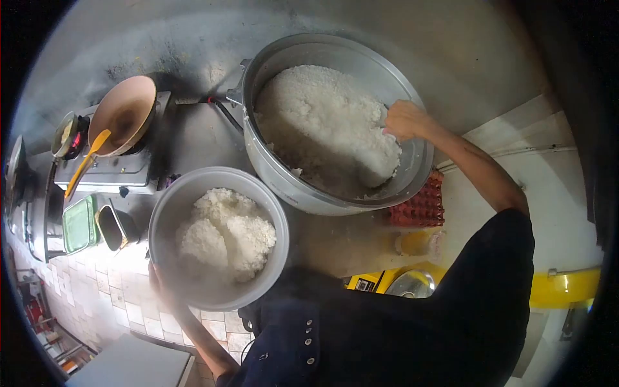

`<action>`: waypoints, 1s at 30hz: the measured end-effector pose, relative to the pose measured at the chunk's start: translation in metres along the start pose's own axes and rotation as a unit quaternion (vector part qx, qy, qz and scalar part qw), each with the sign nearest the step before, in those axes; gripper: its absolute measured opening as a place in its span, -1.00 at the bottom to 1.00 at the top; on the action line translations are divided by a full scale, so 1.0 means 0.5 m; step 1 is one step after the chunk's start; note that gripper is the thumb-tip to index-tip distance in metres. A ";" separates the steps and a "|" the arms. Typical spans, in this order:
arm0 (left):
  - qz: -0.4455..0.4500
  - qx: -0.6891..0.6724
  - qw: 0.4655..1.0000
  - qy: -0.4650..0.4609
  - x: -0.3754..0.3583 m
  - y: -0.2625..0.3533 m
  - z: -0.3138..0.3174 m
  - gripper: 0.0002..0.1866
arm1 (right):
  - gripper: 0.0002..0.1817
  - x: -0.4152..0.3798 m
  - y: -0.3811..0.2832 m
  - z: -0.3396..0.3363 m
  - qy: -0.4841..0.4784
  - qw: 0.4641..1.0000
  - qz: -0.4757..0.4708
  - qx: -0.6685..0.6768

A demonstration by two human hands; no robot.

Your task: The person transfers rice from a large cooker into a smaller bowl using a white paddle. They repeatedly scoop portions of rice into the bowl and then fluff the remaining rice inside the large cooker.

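A large metal pot (290, 174) holds a big mound of steaming white rice (322, 103), dug away on its near side. My right hand (406, 120) is inside this pot at the right, fingers closed at the edge of the rice. A bit of pink shows at the fingers; the rest of what they grip is hidden. A smaller metal pot (219, 173) with clumps of rice (242, 242) in it is tilted in front of me. Around its lower left side is my left hand (161, 284), holding it, with the fingers partly hidden.
On the left, a stove (113, 171) carries a wide pan (138, 106) with an orange spatula (90, 158) across it and a small pan (64, 135). A green lidded container (80, 224) and a dark square tin (116, 227) sit nearer. Red egg trays (422, 203) stand right of the large pot.
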State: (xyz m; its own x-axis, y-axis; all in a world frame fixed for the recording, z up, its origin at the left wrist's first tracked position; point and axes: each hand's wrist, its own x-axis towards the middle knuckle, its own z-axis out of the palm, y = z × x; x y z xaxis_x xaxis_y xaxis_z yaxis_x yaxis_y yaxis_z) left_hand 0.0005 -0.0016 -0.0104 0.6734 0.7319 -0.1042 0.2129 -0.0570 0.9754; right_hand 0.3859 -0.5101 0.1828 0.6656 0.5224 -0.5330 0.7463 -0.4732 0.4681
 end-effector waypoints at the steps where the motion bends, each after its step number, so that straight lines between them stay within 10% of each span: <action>1: -0.001 -0.017 1.000 0.003 -0.001 0.000 0.002 -0.53 | -0.52 -0.008 -0.011 0.002 -0.007 1.000 -0.003 0.004; 15: -0.002 -0.003 1.000 -0.004 -0.013 0.031 0.016 -0.50 | -0.61 -0.035 0.037 0.050 -0.001 0.994 0.064 0.086; 30: 0.008 0.193 0.981 0.029 0.010 -0.025 -0.006 -0.53 | -0.63 0.082 -0.109 0.097 -0.048 0.904 -0.111 0.410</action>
State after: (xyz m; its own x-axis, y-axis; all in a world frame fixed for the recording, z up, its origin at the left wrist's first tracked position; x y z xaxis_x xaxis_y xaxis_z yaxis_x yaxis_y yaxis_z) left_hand -0.0006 0.0048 -0.0225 0.6397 0.7657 -0.0672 0.4620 -0.3131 0.8298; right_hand 0.3723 -0.4970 0.1012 0.4681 0.6237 -0.6260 0.5781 -0.7519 -0.3169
